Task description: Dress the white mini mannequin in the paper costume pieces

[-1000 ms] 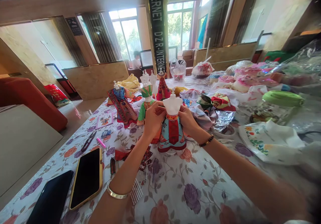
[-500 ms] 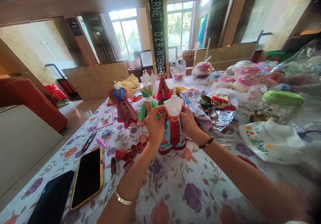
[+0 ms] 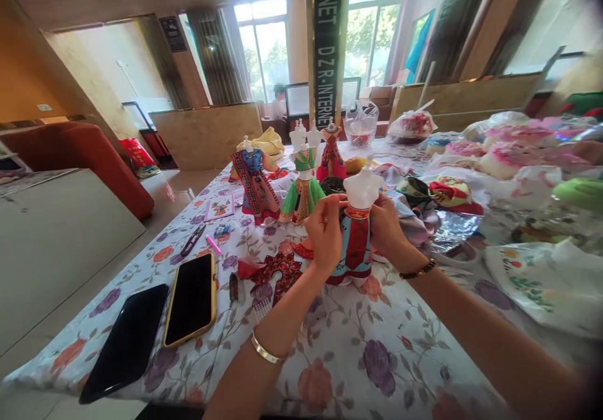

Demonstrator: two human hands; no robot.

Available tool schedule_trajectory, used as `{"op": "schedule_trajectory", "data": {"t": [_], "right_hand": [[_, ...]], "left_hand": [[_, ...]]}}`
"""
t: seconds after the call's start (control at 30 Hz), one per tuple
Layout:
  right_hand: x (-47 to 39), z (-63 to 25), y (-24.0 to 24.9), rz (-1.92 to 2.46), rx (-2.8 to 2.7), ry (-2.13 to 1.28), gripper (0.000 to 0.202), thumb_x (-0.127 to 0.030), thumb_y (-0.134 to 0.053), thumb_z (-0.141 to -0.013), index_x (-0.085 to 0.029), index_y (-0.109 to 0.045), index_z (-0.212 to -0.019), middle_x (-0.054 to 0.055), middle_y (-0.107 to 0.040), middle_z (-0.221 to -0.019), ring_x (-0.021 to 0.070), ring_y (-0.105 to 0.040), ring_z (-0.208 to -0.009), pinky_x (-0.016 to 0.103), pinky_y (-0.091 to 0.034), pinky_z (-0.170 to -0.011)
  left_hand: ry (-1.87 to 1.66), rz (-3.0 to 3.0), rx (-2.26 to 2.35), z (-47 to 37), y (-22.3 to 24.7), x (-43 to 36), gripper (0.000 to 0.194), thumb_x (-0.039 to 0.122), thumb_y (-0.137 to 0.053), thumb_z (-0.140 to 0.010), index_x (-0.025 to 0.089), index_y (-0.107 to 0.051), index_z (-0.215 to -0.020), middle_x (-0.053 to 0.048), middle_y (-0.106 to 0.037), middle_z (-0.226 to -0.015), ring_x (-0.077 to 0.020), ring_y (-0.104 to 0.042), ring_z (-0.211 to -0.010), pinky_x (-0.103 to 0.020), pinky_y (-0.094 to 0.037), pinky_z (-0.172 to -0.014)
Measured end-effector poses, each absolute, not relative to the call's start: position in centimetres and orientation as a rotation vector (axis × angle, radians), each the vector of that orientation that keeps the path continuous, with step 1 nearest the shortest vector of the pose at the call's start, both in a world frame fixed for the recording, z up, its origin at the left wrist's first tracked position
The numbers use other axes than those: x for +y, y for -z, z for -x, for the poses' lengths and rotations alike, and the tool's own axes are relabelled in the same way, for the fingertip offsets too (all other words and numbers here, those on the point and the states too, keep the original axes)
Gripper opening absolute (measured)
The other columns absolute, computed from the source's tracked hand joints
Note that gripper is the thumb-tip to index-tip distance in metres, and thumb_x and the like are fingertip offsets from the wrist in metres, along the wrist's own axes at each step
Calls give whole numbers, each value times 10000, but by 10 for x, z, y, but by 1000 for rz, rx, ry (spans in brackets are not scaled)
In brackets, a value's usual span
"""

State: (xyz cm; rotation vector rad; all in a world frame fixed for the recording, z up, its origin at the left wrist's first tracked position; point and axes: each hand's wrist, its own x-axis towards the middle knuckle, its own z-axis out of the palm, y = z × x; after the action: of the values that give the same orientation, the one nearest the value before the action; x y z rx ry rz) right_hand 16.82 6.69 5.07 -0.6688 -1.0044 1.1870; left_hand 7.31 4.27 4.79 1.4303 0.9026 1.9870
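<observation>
A small white mannequin torso (image 3: 362, 188) stands upright on the table in a light blue doll skirt (image 3: 347, 250) with a red front panel and a beaded orange-red waistband. At the left of the waist, my left hand (image 3: 326, 231) is closed, thumb and forefinger pinching at the skirt's edge. My right hand (image 3: 390, 228) is closed on the skirt's right side, its fingertips hidden behind the waist. Left of my forearm lies a dark red patterned collar-shaped piece (image 3: 277, 272). Behind stand dressed mannequins in green (image 3: 304, 197), blue and pink (image 3: 257, 184), and red (image 3: 331, 153).
Two phones, one black (image 3: 125, 338) and one yellow-cased (image 3: 191, 299), lie at the left. Near them are thread snips (image 3: 192, 240) and a pink pen-like stick (image 3: 213, 244). Fabric bundles (image 3: 455, 192) and a white embroidered cloth (image 3: 532, 282) crowd the right side.
The view has swung left, so everything sits further right. My left hand has turned, its fingers curling in more at the waistband. My right hand stays at the skirt's other side.
</observation>
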Motion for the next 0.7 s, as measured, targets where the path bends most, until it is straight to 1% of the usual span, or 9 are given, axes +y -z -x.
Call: {"op": "schedule_trajectory", "data": {"t": [0.1,0.2,0.27,0.33,0.43,0.57,0.63,0.7], "right_hand": [[62,-170,-57,693,-1045,-1211,206,-316,-741,-581,-248,-615,-728,-4,-696,-705,221,-650,-757,319,-507,-578],[61,-174,-64,733,-1099,-1242,229,-295,-768,-514,-220,-602,-652,7,-685,-668,218,-640,-724,309,-488,-560],[64,-177,-66,761,-1142,-1267,249,-269,-781,-473,-205,-593,-623,12,-681,-661,207,-633,-710,300,-476,-562],[70,-180,-66,792,-1184,-1285,250,-251,-784,-460,-192,-578,-590,23,-682,-676,195,-628,-714,295,-468,-576],[83,-183,-66,853,-1240,-1285,238,-267,-771,-495,-177,-554,-537,54,-690,-717,185,-626,-740,297,-456,-593],[95,-183,-72,955,-1327,-1203,259,-301,-728,-584,-152,-541,-487,75,-690,-736,169,-627,-761,299,-439,-606],[97,-182,-77,1002,-1367,-1091,239,-282,-718,-614,-135,-566,-501,73,-696,-760,151,-625,-751,297,-429,-612],[96,-182,-79,1029,-1380,-885,207,-269,-722,-620,-123,-599,-539,76,-707,-805,135,-620,-734,297,-416,-608]], "left_hand": [[-1938,-1463,835,-72,-47,35,289,477,-633,-789,213,-659,-906,-40,-711,-813,-196,-661,-770,-362,-513,-721],[-1909,-1524,812,-71,-47,28,361,383,-773,-669,215,-643,-961,-42,-709,-894,-210,-666,-857,-392,-522,-802],[-1907,-1552,807,-70,-47,25,391,318,-799,-642,229,-630,-982,-37,-702,-942,-204,-663,-902,-385,-522,-842],[-1898,-1547,800,-69,-47,22,387,283,-791,-656,243,-614,-998,-30,-692,-966,-194,-660,-924,-378,-522,-858],[-1884,-1506,796,-70,-45,19,374,277,-776,-677,243,-598,-1004,-31,-679,-1011,-196,-649,-968,-394,-511,-889],[-1886,-1427,771,-72,-43,14,372,261,-760,-699,235,-575,-1021,-37,-658,-1058,-191,-628,-1019,-394,-484,-932],[-1878,-1392,770,-72,-43,13,368,249,-757,-702,237,-571,-1019,-34,-650,-1060,-187,-620,-1028,-391,-475,-944],[-1858,-1382,773,-71,-44,13,361,259,-756,-703,244,-574,-1014,-32,-648,-1058,-189,-615,-1036,-393,-470,-948]]}}
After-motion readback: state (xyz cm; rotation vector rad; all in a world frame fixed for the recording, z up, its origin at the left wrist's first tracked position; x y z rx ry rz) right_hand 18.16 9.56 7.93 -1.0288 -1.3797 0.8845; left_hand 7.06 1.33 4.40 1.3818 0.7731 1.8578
